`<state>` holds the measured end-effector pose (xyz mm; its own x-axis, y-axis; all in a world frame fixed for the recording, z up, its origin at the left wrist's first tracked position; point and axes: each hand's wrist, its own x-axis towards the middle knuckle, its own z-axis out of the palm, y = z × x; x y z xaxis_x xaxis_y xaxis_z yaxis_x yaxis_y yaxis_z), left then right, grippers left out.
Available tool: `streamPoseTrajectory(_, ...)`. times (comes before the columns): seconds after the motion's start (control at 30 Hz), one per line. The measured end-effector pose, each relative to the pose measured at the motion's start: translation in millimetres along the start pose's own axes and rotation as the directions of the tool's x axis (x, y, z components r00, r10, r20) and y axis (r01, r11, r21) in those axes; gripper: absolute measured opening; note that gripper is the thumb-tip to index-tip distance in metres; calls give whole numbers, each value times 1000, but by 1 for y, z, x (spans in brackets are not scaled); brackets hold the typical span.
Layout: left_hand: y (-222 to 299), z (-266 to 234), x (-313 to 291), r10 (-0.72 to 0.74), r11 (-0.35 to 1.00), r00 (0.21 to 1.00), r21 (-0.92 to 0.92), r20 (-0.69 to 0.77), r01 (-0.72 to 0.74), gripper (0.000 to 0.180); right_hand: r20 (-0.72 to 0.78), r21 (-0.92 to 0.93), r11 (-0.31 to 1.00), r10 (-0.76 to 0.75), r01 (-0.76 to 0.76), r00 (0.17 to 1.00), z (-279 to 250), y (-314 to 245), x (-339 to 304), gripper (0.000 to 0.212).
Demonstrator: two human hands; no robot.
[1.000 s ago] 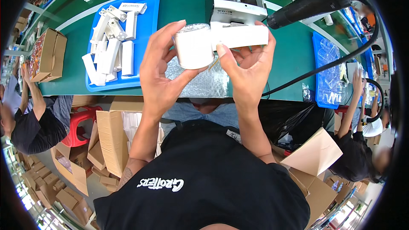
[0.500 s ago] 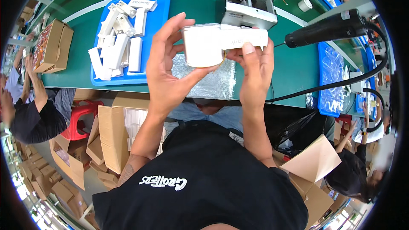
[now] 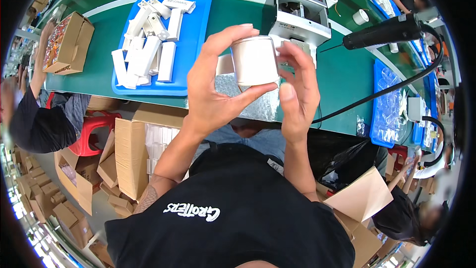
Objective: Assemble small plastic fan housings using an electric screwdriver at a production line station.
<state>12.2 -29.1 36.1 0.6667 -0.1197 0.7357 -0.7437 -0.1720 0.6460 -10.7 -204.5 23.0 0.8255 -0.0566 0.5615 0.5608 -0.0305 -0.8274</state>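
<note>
The white cylinder (image 3: 256, 63) is located between the thumb and fingers of the left hand (image 3: 212, 85), thumb below, fingers above. The left fingers are clamped on it. The right hand (image 3: 300, 97) is positioned at its right side, fingers curved and apart from the thumb; contact cannot be determined. The left tray (image 3: 197, 30) contains piled white parts (image 3: 145, 55); the right tray (image 3: 381, 143), clear plastic pieces (image 3: 389, 100).

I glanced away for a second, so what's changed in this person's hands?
The white bar no longer sticks out rightward from the white cylinder; the right hand's thumb has come off it. The left hand still grips the cylinder. The blue tray of white parts appears unchanged.
</note>
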Motion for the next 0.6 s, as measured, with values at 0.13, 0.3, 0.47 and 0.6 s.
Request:
streamPoseTrajectory(0.13,0,7,-1,3,998,999,-69,-51,-6,93,146,190,976,78,-105,986,-5,-7,10,76)
streamPoseTrajectory(0.3,-2,11,-9,33,997,999,-70,21,-31,94,200,126,975,153,-180,968,-5,-8,9,83)
streamPoseTrajectory(0.47,17,9,-1,190,971,978,164,-81,-175,83,107,476,825,287,-303,952,-6,-4,7,89)
streamPoseTrajectory(0.6,23,-20,-34,282,947,956,183,-79,-264,69,134,636,694,331,-338,934,-13,6,7,88)
